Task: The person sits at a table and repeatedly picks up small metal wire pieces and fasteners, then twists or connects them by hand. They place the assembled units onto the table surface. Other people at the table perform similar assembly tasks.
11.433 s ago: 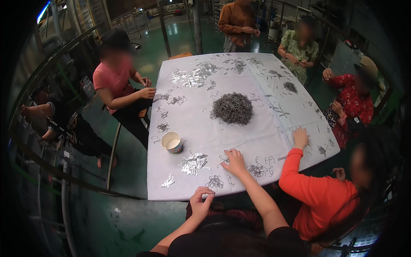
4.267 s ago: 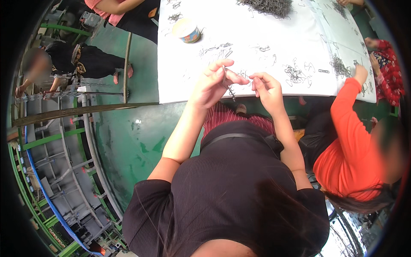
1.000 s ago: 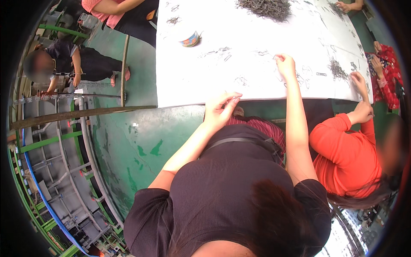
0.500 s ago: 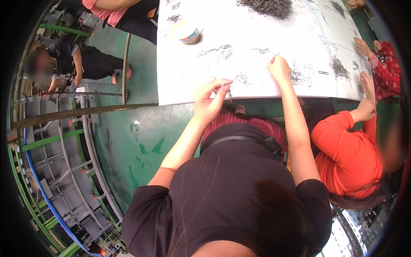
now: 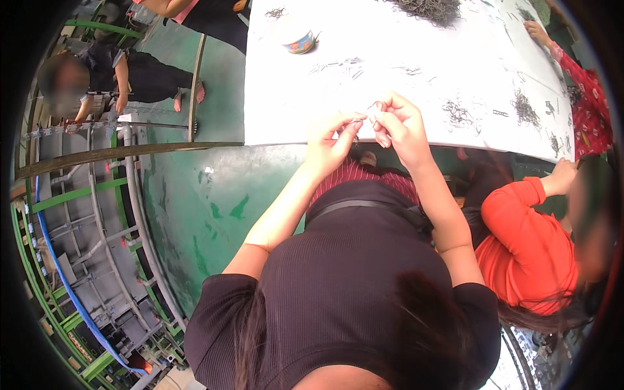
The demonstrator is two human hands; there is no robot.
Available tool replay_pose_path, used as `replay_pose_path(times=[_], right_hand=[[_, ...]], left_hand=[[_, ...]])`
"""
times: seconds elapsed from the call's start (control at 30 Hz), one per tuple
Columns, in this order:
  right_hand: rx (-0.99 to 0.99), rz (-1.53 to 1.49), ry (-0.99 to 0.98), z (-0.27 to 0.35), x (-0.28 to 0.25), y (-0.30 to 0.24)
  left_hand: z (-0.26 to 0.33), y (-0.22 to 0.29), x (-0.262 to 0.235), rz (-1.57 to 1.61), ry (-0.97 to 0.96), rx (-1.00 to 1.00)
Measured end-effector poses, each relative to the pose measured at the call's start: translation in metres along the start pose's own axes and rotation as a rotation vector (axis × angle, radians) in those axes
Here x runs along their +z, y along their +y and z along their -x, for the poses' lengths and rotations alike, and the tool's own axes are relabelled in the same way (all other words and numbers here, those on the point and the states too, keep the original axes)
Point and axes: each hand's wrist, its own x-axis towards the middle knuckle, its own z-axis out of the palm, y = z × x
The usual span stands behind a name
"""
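Over the near edge of the white table (image 5: 364, 68), my two hands are close together, fingertips almost touching. My left hand (image 5: 333, 142) pinches a short, dark, chain-like piece between thumb and fingers; little of it shows. Closed fingertips of my right hand (image 5: 402, 130) meet just beside it, and whatever they hold is too small to make out. Thin dark hook-like pieces (image 5: 459, 114) lie in a loose cluster to the right of my hands. Farther off are scattered short dark strips (image 5: 338, 66) and a few thin pieces (image 5: 409, 70).
A round tin (image 5: 301, 44) with a coloured side stands at the far left of the table. Beyond my hands rises a big heap of dark wire pieces (image 5: 429, 9). Co-workers sit at the right, one in an orange top (image 5: 526, 244). Metal framework (image 5: 97, 240) stands left.
My right hand has come back from the pieces on the table and turned in to meet my left hand. The left hand keeps its pinch. The view has shifted slightly.
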Motion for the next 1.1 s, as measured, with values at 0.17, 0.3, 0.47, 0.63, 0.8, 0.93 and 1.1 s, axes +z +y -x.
replay_pose_path(times=[0.17,0.3,0.47,0.63,0.8,0.93,1.1], right_hand=[[0.048,0.051,-0.011,0.0,-0.001,0.008],[0.055,0.071,0.003,0.001,-0.002,0.011],[0.027,0.17,0.007,0.006,0.008,0.012],[-0.308,0.504,0.058,0.011,0.013,0.021],[-0.624,0.795,0.069,0.011,0.01,0.02],[-0.69,0.794,0.026,0.01,0.011,0.017],[-0.671,0.798,-0.016,0.006,0.015,0.019]], left_hand=[[0.011,-0.003,0.003,0.084,-0.006,-0.19],[0.015,-0.011,0.0,0.035,-0.076,-0.19],[0.016,-0.017,-0.01,0.009,-0.121,-0.234],[0.011,-0.015,-0.014,-0.105,-0.16,-0.155],[0.011,-0.016,-0.015,0.113,-0.126,-0.211],[0.002,-0.023,-0.013,0.581,0.042,-0.415],[0.0,-0.023,-0.012,0.766,0.015,-0.419]])
